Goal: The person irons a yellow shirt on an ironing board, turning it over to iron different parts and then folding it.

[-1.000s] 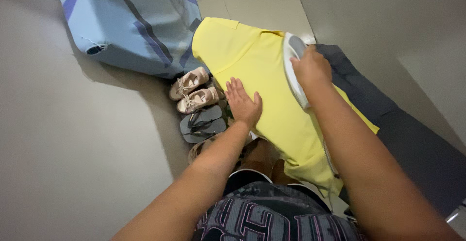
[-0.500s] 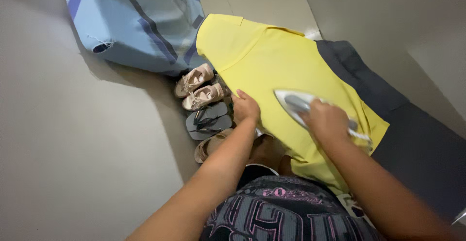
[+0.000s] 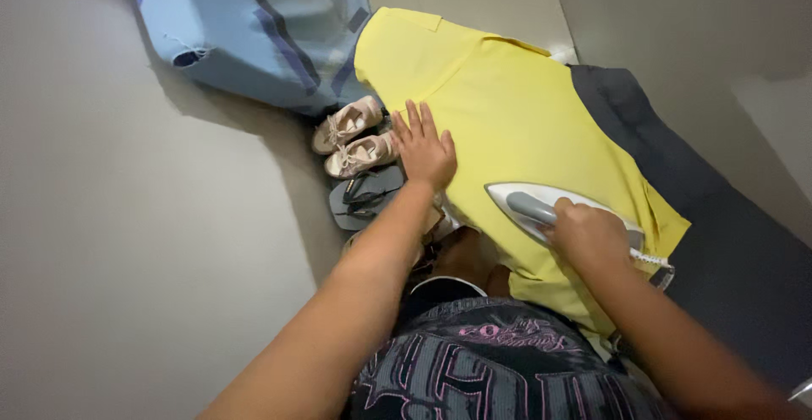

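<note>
A yellow shirt point(image 3: 507, 124) lies spread over a dark ironing surface point(image 3: 727, 242). My right hand point(image 3: 588, 236) grips the handle of a white and grey clothes iron point(image 3: 529, 204), which rests flat on the shirt's near part. My left hand point(image 3: 425, 147) lies flat with spread fingers on the shirt's left edge and holds nothing. My dark patterned top point(image 3: 499, 369) fills the bottom of the view.
On the floor to the left of the board are a pair of beige sneakers point(image 3: 351, 137) and grey flip-flops point(image 3: 365, 196). A large light blue bag point(image 3: 254, 31) lies beyond them. A grey wall point(image 3: 110, 234) stands on the left.
My right hand has drawn the iron from the shirt's far end back toward me. My left hand stayed on the shirt's left edge.
</note>
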